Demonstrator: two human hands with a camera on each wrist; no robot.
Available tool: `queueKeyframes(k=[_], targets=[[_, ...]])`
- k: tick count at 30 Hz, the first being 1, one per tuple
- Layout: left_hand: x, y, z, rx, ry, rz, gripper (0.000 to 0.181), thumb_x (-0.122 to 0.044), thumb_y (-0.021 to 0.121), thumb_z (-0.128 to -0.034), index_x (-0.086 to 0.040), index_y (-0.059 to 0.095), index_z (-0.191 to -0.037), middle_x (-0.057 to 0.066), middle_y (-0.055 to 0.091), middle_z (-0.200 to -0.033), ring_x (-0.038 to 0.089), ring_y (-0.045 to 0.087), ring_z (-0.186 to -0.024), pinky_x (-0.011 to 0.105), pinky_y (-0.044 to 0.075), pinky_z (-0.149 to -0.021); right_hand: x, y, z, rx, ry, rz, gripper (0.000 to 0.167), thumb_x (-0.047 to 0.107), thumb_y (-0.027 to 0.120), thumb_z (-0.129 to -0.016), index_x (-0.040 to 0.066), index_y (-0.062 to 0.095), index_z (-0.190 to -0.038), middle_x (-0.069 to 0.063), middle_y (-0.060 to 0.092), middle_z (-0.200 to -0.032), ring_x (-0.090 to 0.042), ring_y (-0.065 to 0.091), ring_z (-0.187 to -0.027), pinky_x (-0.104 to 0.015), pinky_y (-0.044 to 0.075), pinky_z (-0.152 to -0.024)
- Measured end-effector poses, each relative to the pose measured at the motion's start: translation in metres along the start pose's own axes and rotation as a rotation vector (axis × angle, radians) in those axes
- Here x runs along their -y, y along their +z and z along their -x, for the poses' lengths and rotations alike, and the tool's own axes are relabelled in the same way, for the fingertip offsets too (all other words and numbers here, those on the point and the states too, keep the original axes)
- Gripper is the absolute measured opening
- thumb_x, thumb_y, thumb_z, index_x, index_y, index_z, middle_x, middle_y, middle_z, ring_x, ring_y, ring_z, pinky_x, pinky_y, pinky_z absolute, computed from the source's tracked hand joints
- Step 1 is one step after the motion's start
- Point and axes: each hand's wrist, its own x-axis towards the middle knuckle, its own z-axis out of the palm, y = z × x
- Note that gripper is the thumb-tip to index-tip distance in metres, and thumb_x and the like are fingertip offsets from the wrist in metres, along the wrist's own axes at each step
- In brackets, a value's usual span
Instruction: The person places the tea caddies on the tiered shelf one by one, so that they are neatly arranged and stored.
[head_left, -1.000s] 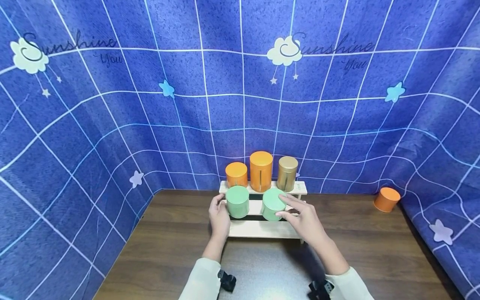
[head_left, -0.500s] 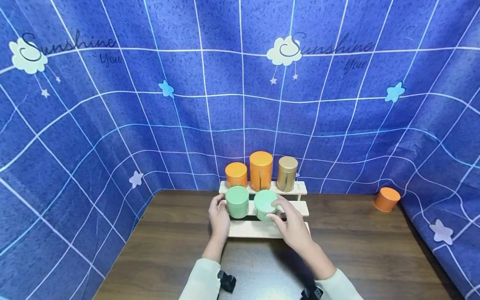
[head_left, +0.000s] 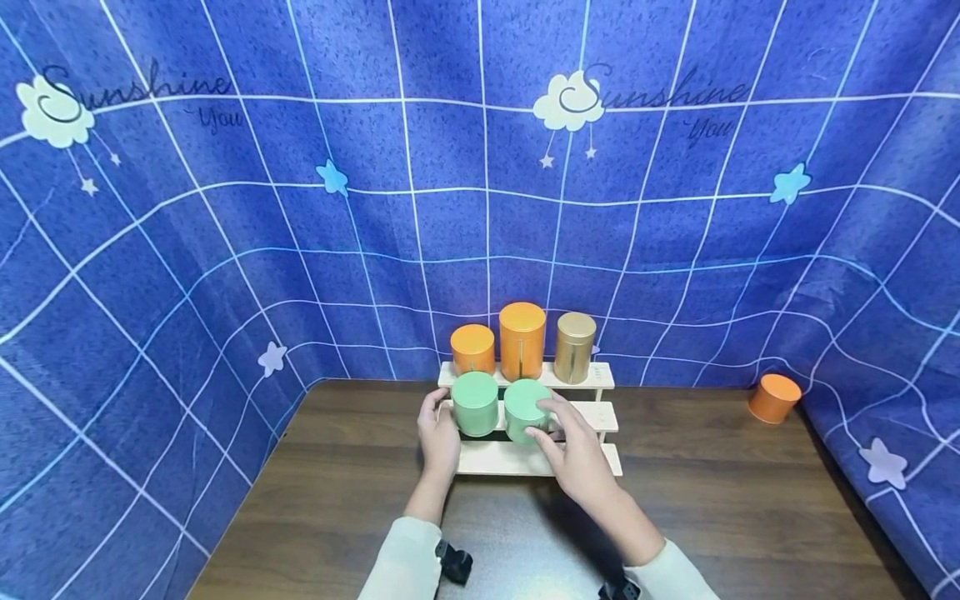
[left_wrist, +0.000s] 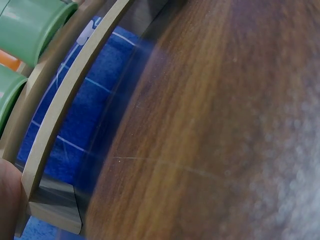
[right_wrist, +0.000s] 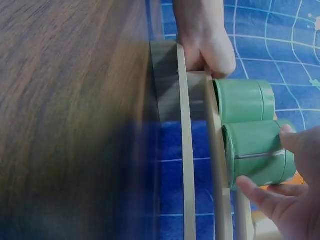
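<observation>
On the middle tier of a pale wooden stepped rack [head_left: 495,458] stand two green tins. The right green tin [head_left: 527,412] is between the thumb and fingers of my right hand [head_left: 588,458]; a vertical slit shows in its side in the right wrist view. Close on its left stands the other green tin [head_left: 475,404]. My left hand [head_left: 438,437] holds the rack's left end, also seen in the right wrist view, where the left hand [right_wrist: 207,42] hides part of the end board. In the left wrist view only a fingertip shows against the rack.
The top tier carries a short orange tin [head_left: 472,348], a tall orange tin [head_left: 522,342] and a gold tin [head_left: 575,348]. Another orange tin [head_left: 775,399] lies toward the back right of the wooden table [head_left: 337,483]. A blue patterned curtain [head_left: 450,225] hangs behind and at both sides.
My right hand has moved left along the middle tier with the right green tin, bringing it close to the other green tin. My left hand has stayed at the rack's left end.
</observation>
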Motion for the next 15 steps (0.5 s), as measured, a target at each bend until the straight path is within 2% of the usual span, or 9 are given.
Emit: queueKeyframes(k=[6, 11, 13, 15], targets=[[0.0011, 0.0004, 0.0000, 0.003, -0.021, 0.002, 0.029, 0.005, 0.050, -0.1005, 0.003, 0.067, -0.124, 0.020, 0.070, -0.123, 0.014, 0.062, -0.110, 0.018, 0.049, -0.093, 0.0013, -0.0020, 0.0012, 0.050, 0.025, 0.054, 0.045, 0.017, 0.072, -0.100, 0.012, 0.060, -0.144, -0.021, 0.054, -0.155, -0.027, 0.070, -0.116, -0.039, 0.065, -0.082], [-0.0012, 0.0003, 0.0005, 0.004, -0.028, 0.003, 0.028, 0.006, 0.051, -0.1005, 0.003, 0.068, -0.123, 0.019, 0.071, -0.122, 0.010, 0.062, -0.105, 0.017, 0.049, -0.091, 0.0048, -0.0051, 0.0011, 0.043, 0.000, 0.174, 0.049, 0.020, 0.070, -0.102, 0.014, 0.059, -0.149, -0.016, 0.058, -0.154, -0.032, 0.065, -0.131, -0.050, 0.059, -0.100], [-0.0026, 0.0004, 0.0008, 0.005, -0.021, 0.014, 0.028, 0.006, 0.051, -0.1007, 0.003, 0.068, -0.123, 0.020, 0.071, -0.122, 0.010, 0.061, -0.107, 0.018, 0.049, -0.091, 0.0073, -0.0063, 0.0005, 0.034, 0.000, 0.216, 0.048, 0.021, 0.069, -0.103, 0.016, 0.059, -0.150, -0.015, 0.060, -0.152, -0.033, 0.066, -0.131, -0.053, 0.057, -0.104], [-0.0037, 0.0006, 0.0013, 0.006, -0.018, 0.025, 0.027, 0.006, 0.051, -0.1010, 0.004, 0.067, -0.123, 0.020, 0.070, -0.123, 0.012, 0.061, -0.109, 0.018, 0.049, -0.092, 0.0091, -0.0067, 0.0000, 0.021, 0.006, 0.241, 0.046, 0.022, 0.067, -0.104, 0.018, 0.060, -0.150, -0.015, 0.062, -0.149, -0.033, 0.070, -0.126, -0.053, 0.059, -0.099]])
